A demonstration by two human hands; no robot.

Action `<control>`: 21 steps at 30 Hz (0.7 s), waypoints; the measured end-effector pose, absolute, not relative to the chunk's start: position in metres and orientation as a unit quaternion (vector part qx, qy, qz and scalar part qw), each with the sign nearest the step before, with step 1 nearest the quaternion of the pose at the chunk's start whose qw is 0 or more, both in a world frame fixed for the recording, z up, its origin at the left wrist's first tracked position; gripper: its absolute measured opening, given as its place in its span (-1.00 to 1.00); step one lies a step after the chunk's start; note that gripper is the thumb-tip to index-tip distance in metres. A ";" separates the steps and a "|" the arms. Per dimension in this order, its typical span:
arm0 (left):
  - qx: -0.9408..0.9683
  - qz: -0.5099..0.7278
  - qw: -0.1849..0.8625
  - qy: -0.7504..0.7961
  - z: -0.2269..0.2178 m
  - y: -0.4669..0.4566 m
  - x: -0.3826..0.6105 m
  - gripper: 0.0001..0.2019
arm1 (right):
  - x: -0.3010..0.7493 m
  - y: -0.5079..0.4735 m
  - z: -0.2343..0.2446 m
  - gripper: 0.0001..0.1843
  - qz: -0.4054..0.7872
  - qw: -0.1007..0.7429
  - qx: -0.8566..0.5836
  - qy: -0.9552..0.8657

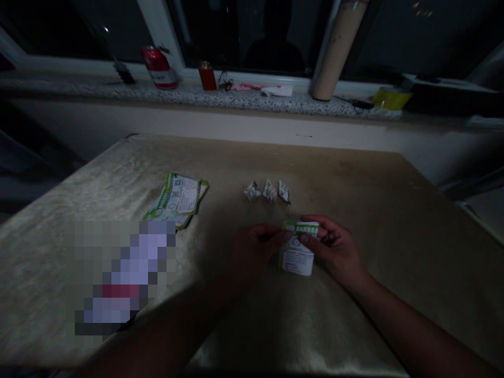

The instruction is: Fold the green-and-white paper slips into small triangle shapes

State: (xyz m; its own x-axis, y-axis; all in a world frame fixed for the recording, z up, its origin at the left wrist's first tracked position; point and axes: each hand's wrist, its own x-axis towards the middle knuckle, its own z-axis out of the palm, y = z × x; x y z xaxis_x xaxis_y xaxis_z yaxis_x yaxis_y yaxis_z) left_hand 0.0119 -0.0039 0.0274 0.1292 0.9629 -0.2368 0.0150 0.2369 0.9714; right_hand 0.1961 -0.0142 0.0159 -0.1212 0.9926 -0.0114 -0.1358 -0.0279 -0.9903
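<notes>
Between my two hands is a printed paper leaflet [298,261], white with a green border and a folded-looking top edge. My left hand [263,242] pinches its upper left corner. At the upper right, my right hand [334,245] grips it with the thumb in front and fingers behind. Just beyond, three small folded paper shapes stand in a row: a left one [252,191], a middle one [270,191] and a right one [284,192]. Over to the left lies a loose pile of similar green and white leaflets [183,195].
A blurred-out, phone-like object [134,268] lies on the table [354,184] at the left. Along the granite windowsill [283,105] stand a red can [158,67], an orange-red bottle [207,76], a tall cardboard tube [339,50] and a yellow item [391,98].
</notes>
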 end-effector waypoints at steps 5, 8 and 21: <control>0.475 0.410 0.576 0.525 0.025 -0.004 0.012 -0.74 | 0.196 -0.014 0.016 -0.62 0.575 0.506 -0.432 -0.477; 0.479 0.403 0.578 0.524 0.025 -0.004 0.012 -0.73 | 0.196 -0.014 0.016 -0.62 0.572 0.503 -0.435 -0.481; 0.468 0.403 0.581 0.530 0.024 -0.003 0.012 -0.74 | 0.194 -0.014 0.018 -0.66 0.574 0.520 -0.422 -0.471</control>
